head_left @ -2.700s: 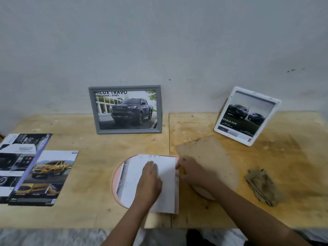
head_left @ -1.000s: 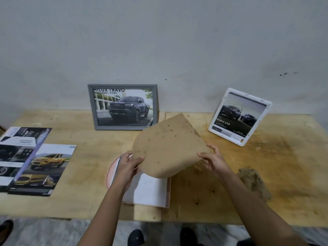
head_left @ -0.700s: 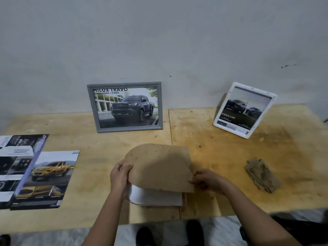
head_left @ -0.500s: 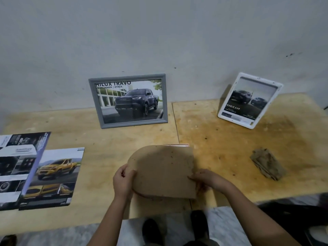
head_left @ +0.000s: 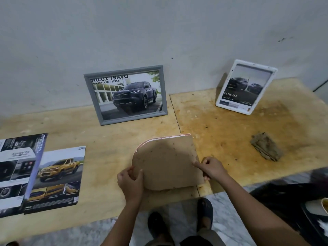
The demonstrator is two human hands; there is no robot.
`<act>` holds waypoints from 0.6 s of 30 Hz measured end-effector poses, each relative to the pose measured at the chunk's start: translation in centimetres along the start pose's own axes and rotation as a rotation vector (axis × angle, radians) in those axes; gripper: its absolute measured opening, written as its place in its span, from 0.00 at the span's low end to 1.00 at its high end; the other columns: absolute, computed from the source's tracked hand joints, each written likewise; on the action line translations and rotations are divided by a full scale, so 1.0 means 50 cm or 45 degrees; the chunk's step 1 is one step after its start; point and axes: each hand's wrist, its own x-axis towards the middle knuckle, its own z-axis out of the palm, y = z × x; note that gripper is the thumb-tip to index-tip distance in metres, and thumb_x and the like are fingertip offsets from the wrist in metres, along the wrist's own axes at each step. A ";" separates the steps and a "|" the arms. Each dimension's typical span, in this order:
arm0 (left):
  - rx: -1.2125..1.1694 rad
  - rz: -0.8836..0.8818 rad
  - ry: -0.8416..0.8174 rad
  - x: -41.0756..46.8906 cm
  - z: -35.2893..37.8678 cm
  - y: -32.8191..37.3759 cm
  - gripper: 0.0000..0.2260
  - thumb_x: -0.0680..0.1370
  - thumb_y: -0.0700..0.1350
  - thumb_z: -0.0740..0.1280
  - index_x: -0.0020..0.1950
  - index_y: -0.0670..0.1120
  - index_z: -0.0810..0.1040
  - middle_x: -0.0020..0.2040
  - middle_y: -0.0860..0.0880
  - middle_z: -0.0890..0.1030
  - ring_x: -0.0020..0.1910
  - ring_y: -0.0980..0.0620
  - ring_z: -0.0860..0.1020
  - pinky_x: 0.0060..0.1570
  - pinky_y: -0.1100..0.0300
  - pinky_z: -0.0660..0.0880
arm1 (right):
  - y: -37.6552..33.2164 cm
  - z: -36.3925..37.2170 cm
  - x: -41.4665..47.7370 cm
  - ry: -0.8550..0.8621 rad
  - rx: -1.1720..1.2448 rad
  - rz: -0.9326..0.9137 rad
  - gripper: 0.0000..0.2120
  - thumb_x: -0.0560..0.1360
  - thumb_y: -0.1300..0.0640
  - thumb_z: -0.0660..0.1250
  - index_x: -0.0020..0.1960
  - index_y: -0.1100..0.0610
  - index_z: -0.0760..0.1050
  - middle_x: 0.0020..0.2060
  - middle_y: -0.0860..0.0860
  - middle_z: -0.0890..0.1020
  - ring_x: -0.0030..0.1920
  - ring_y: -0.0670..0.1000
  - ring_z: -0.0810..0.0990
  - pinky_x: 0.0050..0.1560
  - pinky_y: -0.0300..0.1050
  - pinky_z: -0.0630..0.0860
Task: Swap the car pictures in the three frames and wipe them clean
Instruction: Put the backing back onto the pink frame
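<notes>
From where I sit, the plywood table (head_left: 230, 139) is rough and stained, so I would press the backing down evenly instead of sliding it, and seat its edges all round before looking for any clips, which I cannot see. Against the wall lean the grey frame (head_left: 125, 94), rectangular with a dark pickup picture, and the white frame (head_left: 245, 87), rounded at the corners and tilted. Loose glossy car pictures (head_left: 40, 173) lie flat at the left. Near the front edge lies the third frame, face down under its brown fibreboard backing (head_left: 166, 162), speckled, one end arched, with a thin pink frame edge (head_left: 165, 137) peeping out at the top. My left hand (head_left: 131, 183) pinches the curved edge, fingers curled; my right hand (head_left: 212, 168) is half closed, fingertips pressing the straight side. A crumpled dirty cloth (head_left: 266, 145) sits well apart to the right, untouched
</notes>
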 end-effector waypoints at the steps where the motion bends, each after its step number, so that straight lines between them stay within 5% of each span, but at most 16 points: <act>1: -0.019 -0.014 0.001 0.001 -0.002 0.000 0.15 0.72 0.39 0.72 0.56 0.37 0.75 0.54 0.39 0.73 0.52 0.42 0.73 0.54 0.52 0.70 | -0.001 0.006 -0.002 -0.001 -0.026 0.010 0.17 0.71 0.48 0.71 0.34 0.57 0.68 0.22 0.52 0.77 0.21 0.47 0.75 0.29 0.40 0.71; 5: -0.085 -0.076 -0.047 0.008 -0.005 0.002 0.16 0.75 0.40 0.68 0.61 0.37 0.73 0.56 0.39 0.76 0.54 0.42 0.76 0.53 0.55 0.70 | -0.002 0.035 -0.005 0.102 -0.170 -0.009 0.18 0.69 0.46 0.71 0.38 0.56 0.66 0.32 0.52 0.74 0.32 0.51 0.72 0.33 0.45 0.65; 9: 0.000 -0.070 -0.075 0.011 -0.006 0.008 0.14 0.76 0.40 0.67 0.60 0.37 0.75 0.55 0.38 0.75 0.53 0.42 0.75 0.52 0.58 0.67 | -0.015 0.053 -0.007 0.170 -0.175 -0.072 0.15 0.72 0.51 0.69 0.41 0.56 0.64 0.35 0.51 0.71 0.33 0.50 0.68 0.30 0.43 0.61; 18: -0.063 -0.065 -0.250 -0.017 0.049 0.026 0.20 0.70 0.42 0.74 0.60 0.37 0.76 0.55 0.40 0.79 0.48 0.48 0.79 0.52 0.56 0.75 | 0.014 0.017 0.004 0.388 -0.089 -0.075 0.17 0.71 0.56 0.70 0.55 0.59 0.68 0.49 0.55 0.75 0.51 0.57 0.73 0.46 0.50 0.73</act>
